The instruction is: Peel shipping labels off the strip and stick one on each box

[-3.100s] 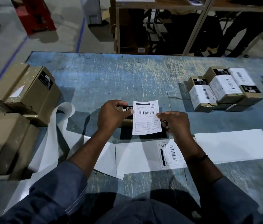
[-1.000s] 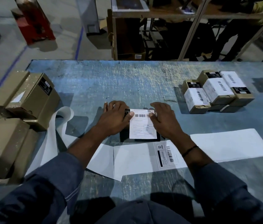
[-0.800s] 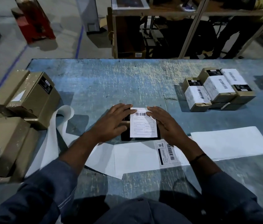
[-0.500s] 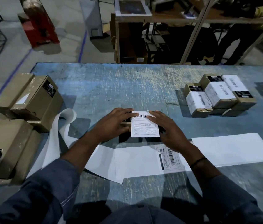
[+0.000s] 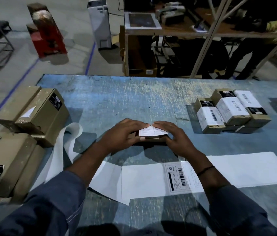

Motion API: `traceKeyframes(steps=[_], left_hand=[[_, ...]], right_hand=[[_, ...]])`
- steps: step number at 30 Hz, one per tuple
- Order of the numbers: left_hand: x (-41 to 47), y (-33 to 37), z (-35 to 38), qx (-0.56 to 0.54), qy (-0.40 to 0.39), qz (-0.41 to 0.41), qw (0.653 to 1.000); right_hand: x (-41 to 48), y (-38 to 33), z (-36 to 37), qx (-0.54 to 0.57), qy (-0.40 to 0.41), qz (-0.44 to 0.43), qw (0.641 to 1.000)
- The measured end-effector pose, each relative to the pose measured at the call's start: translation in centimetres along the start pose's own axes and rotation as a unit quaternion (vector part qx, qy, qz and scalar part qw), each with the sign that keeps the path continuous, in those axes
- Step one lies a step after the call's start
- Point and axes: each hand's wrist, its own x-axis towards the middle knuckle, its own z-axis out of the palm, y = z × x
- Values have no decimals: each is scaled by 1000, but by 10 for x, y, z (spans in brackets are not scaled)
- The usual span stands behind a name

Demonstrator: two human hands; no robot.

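A small brown box (image 5: 153,139) lies at the middle of the blue table (image 5: 134,99), a white shipping label (image 5: 152,131) across its top. My left hand (image 5: 125,133) cups the box's left end, thumb under the label's near edge. My right hand (image 5: 173,135) grips the right end. The fingertips of both meet over the label's far edge. The white label strip (image 5: 236,171) runs along the near side, one printed label (image 5: 179,178) still on it beside my right wrist. Three labelled boxes (image 5: 231,111) stand at the right.
Larger brown cartons (image 5: 37,113) (image 5: 6,166) are stacked at the table's left edge, with the strip's empty backing (image 5: 66,147) curling beside them. Beyond the far edge are a wooden shelf unit (image 5: 151,48), a red object (image 5: 47,31) on the floor and a person standing at right.
The label went from held above the box to pressed flat on its top. Both hands then slid from the label's surface to the box's ends and closed around it.
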Motion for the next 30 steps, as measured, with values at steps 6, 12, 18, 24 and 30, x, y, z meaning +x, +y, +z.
traceKeyframes(steps=[6,12,18,24,30], left_hand=[[3,-8,4,15,12,9,1000],[3,-10,13,-15,48,0,999],[1,-8,16,-29,69,-17,997],[11,12,17,-124,144,-115,975],[14,20,29,-77,210,-167,960]], right_hand=[[-1,9,-2,-101,-24,-47,993],[3,13,2,-138,2,-79,987],[-5,13,11,-169,27,-89,981],[-1,-12,14,55,108,64,991],[10,-13,21,165,136,142,966]])
